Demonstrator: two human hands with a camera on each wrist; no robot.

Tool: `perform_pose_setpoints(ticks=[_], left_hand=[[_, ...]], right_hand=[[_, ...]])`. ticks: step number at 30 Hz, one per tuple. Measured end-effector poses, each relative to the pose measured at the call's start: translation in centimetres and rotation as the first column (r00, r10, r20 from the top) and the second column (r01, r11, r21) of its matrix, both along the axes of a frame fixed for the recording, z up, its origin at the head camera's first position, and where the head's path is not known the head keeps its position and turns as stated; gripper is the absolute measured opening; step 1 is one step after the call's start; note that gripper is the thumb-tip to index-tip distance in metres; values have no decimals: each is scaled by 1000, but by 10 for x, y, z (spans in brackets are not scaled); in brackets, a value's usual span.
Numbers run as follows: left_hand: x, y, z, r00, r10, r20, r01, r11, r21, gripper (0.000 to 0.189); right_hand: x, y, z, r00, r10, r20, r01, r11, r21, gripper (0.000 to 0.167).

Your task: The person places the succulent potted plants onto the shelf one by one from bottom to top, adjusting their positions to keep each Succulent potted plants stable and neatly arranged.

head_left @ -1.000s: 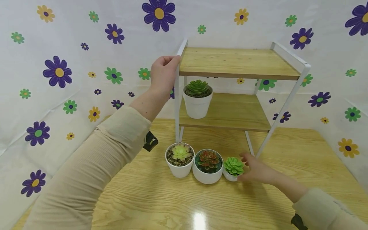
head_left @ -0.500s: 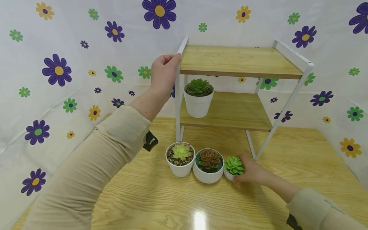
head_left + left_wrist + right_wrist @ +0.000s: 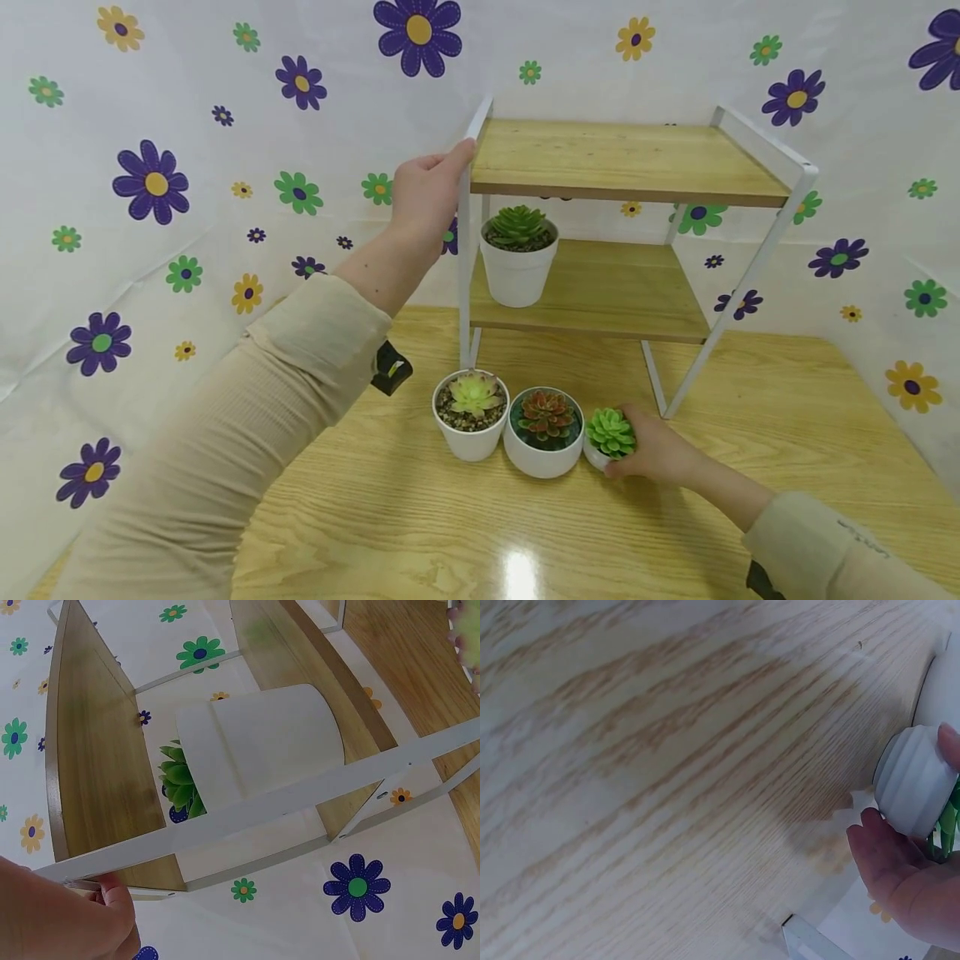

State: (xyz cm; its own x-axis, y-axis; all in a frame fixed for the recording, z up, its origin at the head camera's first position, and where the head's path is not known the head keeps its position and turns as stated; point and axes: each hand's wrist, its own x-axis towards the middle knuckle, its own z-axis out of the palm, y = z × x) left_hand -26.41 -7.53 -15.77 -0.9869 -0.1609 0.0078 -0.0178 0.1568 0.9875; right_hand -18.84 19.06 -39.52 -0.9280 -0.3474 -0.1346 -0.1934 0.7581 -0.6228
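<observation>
My left hand point(image 3: 426, 196) grips the top of the left white metal upright of a two-tier shelf rack point(image 3: 630, 162). In the left wrist view, the thumb and fingers point(image 3: 118, 907) bend around that bar. With my right hand point(image 3: 660, 450) I hold a small bright-green potted succulent point(image 3: 609, 433) on the table, thumb in front and fingers behind. Its ribbed white pot point(image 3: 913, 780) shows in the right wrist view. To its left stand a red-brown succulent point(image 3: 546, 433) in a round white pot and a pale yellow-green succulent point(image 3: 471, 417) in a white pot.
A taller green succulent in a white pot point(image 3: 519, 267) stands at the left end of the rack's lower board point(image 3: 630, 287). The rack stands on a wood-grain table point(image 3: 375, 517). Behind hangs a white cloth point(image 3: 202, 75) printed with flowers.
My right hand has moved slightly left and closed around the small bright-green succulent's pot. The left hand has stayed on the rack's upright. The view has shifted a little.
</observation>
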Motion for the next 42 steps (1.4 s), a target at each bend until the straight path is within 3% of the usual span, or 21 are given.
perform_pose_setpoints(ticks=[8, 16, 21, 25, 30, 35, 42], left_hand=[[0, 0, 0, 1000, 3, 25, -2, 1000, -23, 48], [-1, 0, 0, 1000, 2, -8, -2, 1000, -28, 43], [-1, -1, 0, 1000, -7, -18, 6, 1000, -7, 42], [-2, -1, 0, 1000, -8, -19, 8, 1000, 10, 42], [-2, -2, -1, 1000, -10, -23, 10, 1000, 2, 42], [-2, -1, -1, 1000, -10, -26, 10, 1000, 2, 43], [-2, -1, -2, 1000, -7, -24, 7, 1000, -5, 43]], right_hand=[[1, 2, 0, 999, -26, -20, 26, 1000, 13, 78], [2, 14, 6, 997, -69, -17, 69, 998, -10, 81], [0, 24, 26, 997, -68, -43, 66, 997, -45, 81], [-2, 29, 41, 992, -69, -107, 64, 997, -43, 69], [-1, 32, 68, 992, -57, -111, 55, 998, -24, 72], [-6, 32, 95, 993, -40, -110, 32, 997, -68, 75], [-27, 24, 130, 982, -125, -138, 131, 991, 34, 83]])
